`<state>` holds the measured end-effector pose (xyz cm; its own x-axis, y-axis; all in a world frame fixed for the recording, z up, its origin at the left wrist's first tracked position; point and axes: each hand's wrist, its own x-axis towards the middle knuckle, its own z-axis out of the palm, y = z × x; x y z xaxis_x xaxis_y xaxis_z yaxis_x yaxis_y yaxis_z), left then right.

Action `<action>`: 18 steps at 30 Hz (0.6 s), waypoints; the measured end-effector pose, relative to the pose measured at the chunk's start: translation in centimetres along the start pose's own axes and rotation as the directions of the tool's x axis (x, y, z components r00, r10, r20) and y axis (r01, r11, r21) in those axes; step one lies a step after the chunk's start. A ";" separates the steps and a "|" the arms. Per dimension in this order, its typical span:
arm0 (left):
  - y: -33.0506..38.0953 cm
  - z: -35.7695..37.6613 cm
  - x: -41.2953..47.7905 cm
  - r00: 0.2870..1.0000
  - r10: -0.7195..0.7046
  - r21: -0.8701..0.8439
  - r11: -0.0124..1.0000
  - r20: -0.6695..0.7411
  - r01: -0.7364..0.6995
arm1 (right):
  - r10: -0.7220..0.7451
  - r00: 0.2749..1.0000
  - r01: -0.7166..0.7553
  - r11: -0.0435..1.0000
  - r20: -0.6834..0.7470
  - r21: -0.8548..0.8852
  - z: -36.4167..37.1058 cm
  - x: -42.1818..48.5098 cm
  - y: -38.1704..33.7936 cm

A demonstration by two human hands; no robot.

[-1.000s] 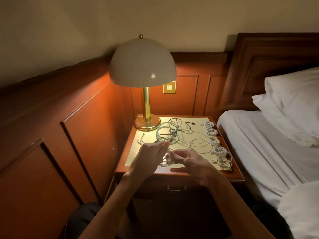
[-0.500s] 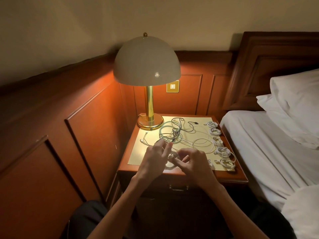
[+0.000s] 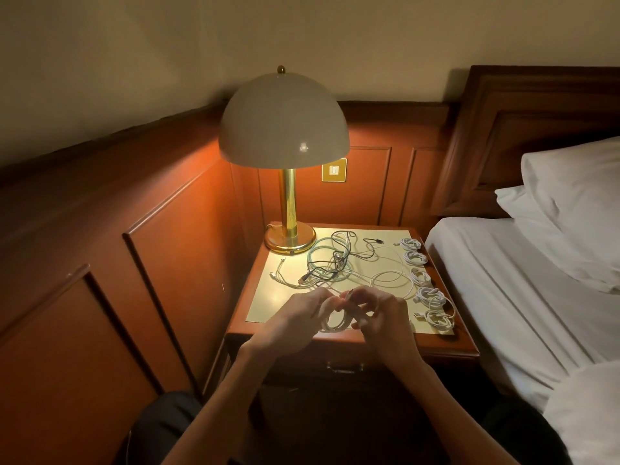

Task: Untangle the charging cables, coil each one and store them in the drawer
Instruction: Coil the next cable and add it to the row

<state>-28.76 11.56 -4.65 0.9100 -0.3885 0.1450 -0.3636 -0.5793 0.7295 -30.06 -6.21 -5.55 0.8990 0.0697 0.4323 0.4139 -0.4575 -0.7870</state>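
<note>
Over the front edge of the nightstand (image 3: 446, 347), my left hand (image 3: 295, 322) holds a small white cable coil (image 3: 333, 323) with curled fingers. My right hand (image 3: 382, 318) pinches the same cable's end at the top of the coil. Behind them lies a tangle of green, black and white cables (image 3: 332, 263). A loose white cable (image 3: 396, 280) loops to its right. Several finished white coils (image 3: 424, 278) sit in a row along the right edge. The drawer's handle (image 3: 345, 367) shows below the top; the drawer front is dark.
A brass lamp (image 3: 288, 209) with a white dome shade stands at the back left corner. Wood panelling closes the left and the back. A bed with white sheets (image 3: 523, 297) and pillows (image 3: 577, 203) lies close on the right.
Both hands have drawn together over the coil, and my right fingers have come up to pinch the cable at its top. The view has shifted slightly.
</note>
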 end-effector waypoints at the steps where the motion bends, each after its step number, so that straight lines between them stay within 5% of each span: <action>1: 0.1 -0.1 -0.1 1.000 0.029 0.081 0.996 -0.007 -0.028 | 0.050 0.999 -0.050 0.997 0.007 0.056 0.0 -0.1 0.0; 7: -0.3 1.0 -0.3 0.960 0.276 0.473 0.852 -0.039 -0.226 | 0.187 0.982 -0.188 0.968 0.024 0.168 -0.2 -0.1 -0.1; 14: -0.4 0.4 -0.4 0.937 0.349 0.383 0.867 -0.007 -0.320 | 0.258 0.960 -0.278 0.912 0.106 0.302 -1.1 0.1 -0.4; 18: 0.1 0.2 -0.3 0.921 0.379 0.349 0.877 -0.084 -0.329 | 0.437 0.868 -0.487 0.659 0.236 0.573 -1.0 0.4 -1.0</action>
<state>-29.09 11.51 -4.76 0.7174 -0.5174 0.4664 -0.6881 -0.6306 0.3590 -30.21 -6.60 -4.16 0.9949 0.0693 -0.0726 -0.0836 0.1728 -0.9814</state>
